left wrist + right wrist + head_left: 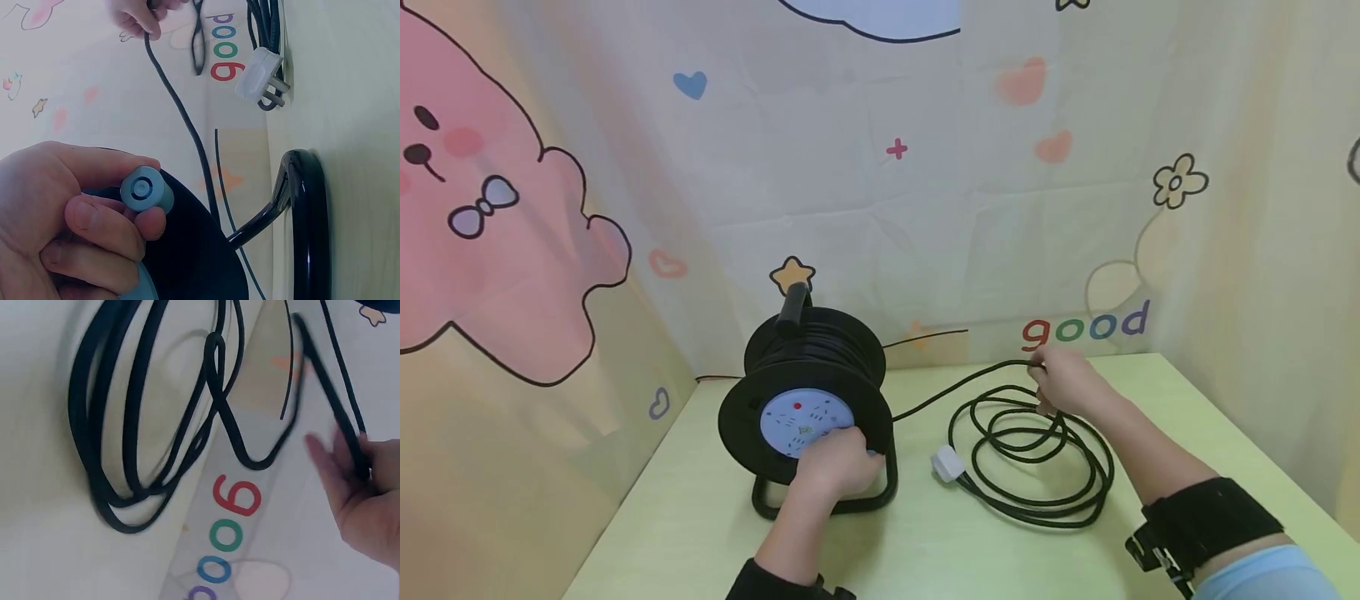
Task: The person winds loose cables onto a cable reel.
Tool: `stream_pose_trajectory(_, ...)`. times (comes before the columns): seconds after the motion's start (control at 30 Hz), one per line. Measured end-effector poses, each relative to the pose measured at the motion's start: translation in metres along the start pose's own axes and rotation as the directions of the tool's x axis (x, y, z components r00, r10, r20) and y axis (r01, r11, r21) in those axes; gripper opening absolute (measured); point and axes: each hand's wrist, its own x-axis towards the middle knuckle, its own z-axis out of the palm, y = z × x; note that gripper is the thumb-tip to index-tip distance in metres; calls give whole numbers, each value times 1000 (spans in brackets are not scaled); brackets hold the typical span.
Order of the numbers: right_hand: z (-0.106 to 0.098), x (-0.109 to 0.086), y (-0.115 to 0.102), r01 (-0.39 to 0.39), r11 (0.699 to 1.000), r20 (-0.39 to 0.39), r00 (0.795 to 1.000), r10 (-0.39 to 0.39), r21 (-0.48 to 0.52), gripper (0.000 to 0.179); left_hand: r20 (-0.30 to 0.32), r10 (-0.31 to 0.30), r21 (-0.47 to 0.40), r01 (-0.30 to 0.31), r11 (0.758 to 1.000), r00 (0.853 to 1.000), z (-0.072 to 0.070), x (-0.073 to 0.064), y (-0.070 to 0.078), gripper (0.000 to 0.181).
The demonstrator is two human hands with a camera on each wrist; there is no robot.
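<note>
A black cable reel (737, 425) with a pale blue socket panel (793, 412) stands upright on the table. My left hand (842, 462) grips the small blue winding knob (142, 189) on the reel's front, fingers curled round it. To the right, my right hand (1067, 382) holds the black cable (958, 385) between thumb and fingers, raised above the tabletop. From there the cable runs left to the reel. Loose loops of cable (1060, 525) lie below my right hand, beside a white plug (947, 463). More cable is wound on the drum.
The reel rests on a black tube stand (891, 475) and has a carrying handle (790, 312) on top. A printed curtain (850, 167) hangs behind and at both sides of the pale green table (925, 558).
</note>
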Motion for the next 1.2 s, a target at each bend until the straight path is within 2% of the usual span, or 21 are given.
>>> stream_pose_trajectory(0.1,-5,-2,12,-66,988,-45,996,73,140,27,3,1,-2,-1,1000,1000,-1,-1,0,31)
stream_pose_trajectory(0.17,-11,-3,19,-52,987,-76,995,64,153,31,3,0,1,0,1000,1000,-1,-2,0,31)
stream_pose_trajectory(0.3,-22,-6,27,30,999,-107,994,-27,24,34,-1,2,12,-2,1000,1000,0,-3,-1,31)
stream_pose_trajectory(0.4,-28,-3,29,89,990,-113,988,-102,-113,36,-6,9,8,-8,1000,1000,0,-3,-2,30)
stream_pose_trajectory(0.53,-29,2,32,153,934,-127,971,-203,-322,40,-6,12,4,-12,1000,1000,-1,-2,-1,30)
stream_pose_trajectory(0.63,-28,3,34,174,893,-126,961,-246,-416,41,6,8,6,-8,1000,1000,-2,-2,0,31)
stream_pose_trajectory(0.8,-28,2,35,175,875,-123,959,-256,-452,43,7,14,11,-14,1000,1000,-2,-3,1,30)
stream_pose_trajectory(1.2,-31,-2,32,210,879,-107,954,-280,-427,38,-1,25,35,-25,999,1000,-2,-5,2,32)
